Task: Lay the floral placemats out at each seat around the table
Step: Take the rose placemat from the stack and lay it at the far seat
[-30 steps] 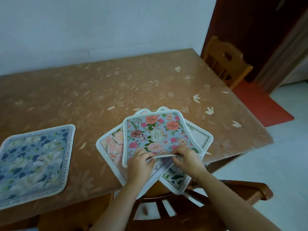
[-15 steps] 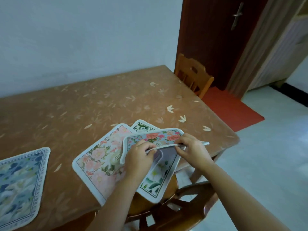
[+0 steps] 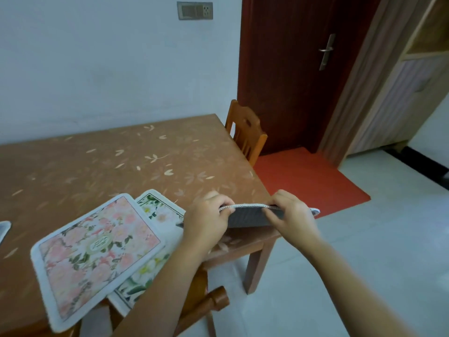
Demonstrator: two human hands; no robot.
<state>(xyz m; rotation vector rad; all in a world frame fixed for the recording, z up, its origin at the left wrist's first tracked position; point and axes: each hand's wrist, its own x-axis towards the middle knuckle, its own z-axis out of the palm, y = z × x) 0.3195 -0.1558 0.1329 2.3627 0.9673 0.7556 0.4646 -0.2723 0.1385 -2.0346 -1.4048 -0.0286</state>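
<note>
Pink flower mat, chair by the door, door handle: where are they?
pink flower mat (image 3: 99, 243): head view, middle badge.
chair by the door (image 3: 241, 113): head view, backrest.
door handle (image 3: 327, 51): head view, metal plate.

1. Far off, pale painted wall (image 3: 97, 57), grey switch plate (image 3: 195, 10) up high.
2. Far right, dark red-brown wooden door (image 3: 291, 69), orange-red floor mat (image 3: 303, 178) before it.
3. Orange wooden chair (image 3: 245, 132) at far right of brown leaf-patterned table (image 3: 121, 166).

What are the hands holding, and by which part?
One white-trimmed fabric placemat, grey underside showing. The left hand and right hand each pinch its upper trimmed edge, one toward each end.
</note>
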